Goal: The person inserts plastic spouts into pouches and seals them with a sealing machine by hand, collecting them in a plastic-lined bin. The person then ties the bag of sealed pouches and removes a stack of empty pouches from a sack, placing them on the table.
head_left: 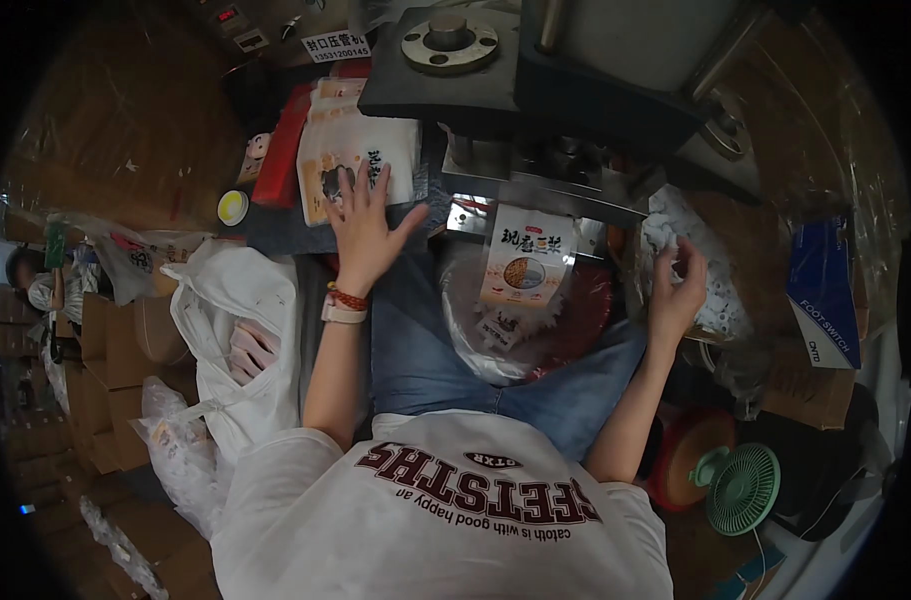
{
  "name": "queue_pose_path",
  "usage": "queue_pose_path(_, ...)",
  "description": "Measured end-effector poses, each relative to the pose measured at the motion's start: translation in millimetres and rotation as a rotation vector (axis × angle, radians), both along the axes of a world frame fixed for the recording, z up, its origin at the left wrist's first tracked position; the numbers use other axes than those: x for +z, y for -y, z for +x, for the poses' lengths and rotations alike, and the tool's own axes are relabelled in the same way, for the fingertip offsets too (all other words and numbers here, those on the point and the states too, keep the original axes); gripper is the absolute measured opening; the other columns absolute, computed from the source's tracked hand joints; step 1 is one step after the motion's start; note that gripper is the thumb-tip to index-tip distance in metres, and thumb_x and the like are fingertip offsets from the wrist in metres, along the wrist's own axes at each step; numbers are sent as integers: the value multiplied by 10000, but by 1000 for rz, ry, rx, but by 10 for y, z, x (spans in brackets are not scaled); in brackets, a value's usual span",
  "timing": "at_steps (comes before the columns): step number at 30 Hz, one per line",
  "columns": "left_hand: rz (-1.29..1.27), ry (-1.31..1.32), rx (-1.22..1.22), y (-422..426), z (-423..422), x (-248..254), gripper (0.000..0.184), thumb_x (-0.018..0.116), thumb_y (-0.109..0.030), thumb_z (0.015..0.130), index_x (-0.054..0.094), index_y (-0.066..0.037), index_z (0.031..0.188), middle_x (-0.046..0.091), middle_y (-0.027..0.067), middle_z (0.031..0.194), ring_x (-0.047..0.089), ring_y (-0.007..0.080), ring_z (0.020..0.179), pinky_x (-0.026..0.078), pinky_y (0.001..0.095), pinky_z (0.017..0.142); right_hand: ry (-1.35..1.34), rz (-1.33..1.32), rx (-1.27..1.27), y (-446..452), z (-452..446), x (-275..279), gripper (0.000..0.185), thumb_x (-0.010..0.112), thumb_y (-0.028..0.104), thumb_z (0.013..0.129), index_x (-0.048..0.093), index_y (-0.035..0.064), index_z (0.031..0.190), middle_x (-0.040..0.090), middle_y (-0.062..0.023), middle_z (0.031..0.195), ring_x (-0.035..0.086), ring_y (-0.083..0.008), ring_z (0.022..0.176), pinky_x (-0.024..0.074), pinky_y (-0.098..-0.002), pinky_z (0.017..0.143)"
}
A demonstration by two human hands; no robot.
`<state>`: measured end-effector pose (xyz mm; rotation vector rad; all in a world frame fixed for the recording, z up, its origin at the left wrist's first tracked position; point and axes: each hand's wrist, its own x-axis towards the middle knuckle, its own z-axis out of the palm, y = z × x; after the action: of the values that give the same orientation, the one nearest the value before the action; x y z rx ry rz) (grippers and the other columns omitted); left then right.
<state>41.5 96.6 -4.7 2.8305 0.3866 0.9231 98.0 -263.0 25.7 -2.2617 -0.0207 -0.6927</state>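
Note:
My left hand (363,228) lies with spread fingers on the lower part of a stack of printed pouches (350,145), beside a red strip. At the right, my right hand (678,285) has its thumb and fingertips pinched together over a bag of small white pieces (687,240); what they hold is too small to make out. Between my hands a printed pouch (529,258) hangs at the metal front of the machine (565,165). Below that pouch, a round red tray (580,325) covered with clear plastic rests between my legs.
A white sack (237,325) stands at the left with cardboard boxes (110,385) beyond it. At the right are a blue foot switch box (821,290) and a green fan (742,488). Another person (60,290) is at the far left.

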Motion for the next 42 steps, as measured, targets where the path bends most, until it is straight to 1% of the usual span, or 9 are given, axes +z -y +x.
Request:
queue_pose_path(2,79,-299,-202,-252,-236,-156,746,591,-603,795,395,-192,1386,308,90,1491,291,298,1372,126,596,1088,6,247,104,-111,-119,75,191,612,83,872,625,-4,1042,595,-92,880,540,-178,781,448,-277,717)
queue_pose_path(7,-80,-116,-381,-85,-623,13,475,642,22,670,663,-154,1111,674,43,1079,638,233,1025,519,322,831,-14,362,529,-577,-569,411,225,623,32,869,613,-5,1091,592,-61,968,556,-129,805,443,-228,732)
queue_pose_path(9,-228,-89,-400,54,-665,122,440,643,22,669,677,-144,1075,680,48,1057,648,233,999,527,320,816,-14,195,639,-787,-689,535,260,655,18,824,619,2,1081,620,-130,973,617,-199,758,498,-274,659)
queue_pose_path(15,-464,108,-613,486,-725,381,339,597,60,663,687,-43,973,696,84,988,666,250,959,534,336,830,6,229,831,-1112,-768,252,259,663,31,819,621,4,1073,657,-140,1093,559,-275,1139,472,-321,880)
queue_pose_path(22,-855,23,-822,765,-678,399,244,620,24,751,702,-25,975,708,90,938,688,198,869,540,282,756,35,378,931,-922,-708,232,304,681,73,801,630,27,1097,570,-155,1254,483,-286,1239,365,-398,1023)
queue_pose_path(25,-1345,-358,-647,938,-574,122,187,658,-163,886,705,12,935,700,53,794,632,64,711,510,222,631,-196,629,825,-887,-690,149,324,679,78,814,620,21,1128,571,-141,1254,483,-273,1236,376,-381,1013)
queue_pose_path(35,-2107,-260,-507,1166,99,103,255,649,-174,887,641,80,901,678,96,810,660,126,724,525,247,611,-89,-200,63,168,-119,72,222,618,115,859,627,10,1054,608,-159,1062,581,-340,957,450,-394,855)
queue_pose_path(37,-1884,-449,-418,1109,126,32,271,640,-181,898,625,81,968,678,125,920,674,148,803,548,265,648,-245,-364,57,280,-18,-162,229,627,122,836,637,6,1032,590,-189,1021,563,-390,939,453,-436,813)
queue_pose_path(42,-1757,-324,-581,1127,201,-115,318,676,-271,869,652,39,802,647,37,700,613,92,621,473,241,514,-142,-413,110,432,248,-476,280,587,92,846,604,-59,1081,596,-223,1044,567,-393,964,447,-438,847)
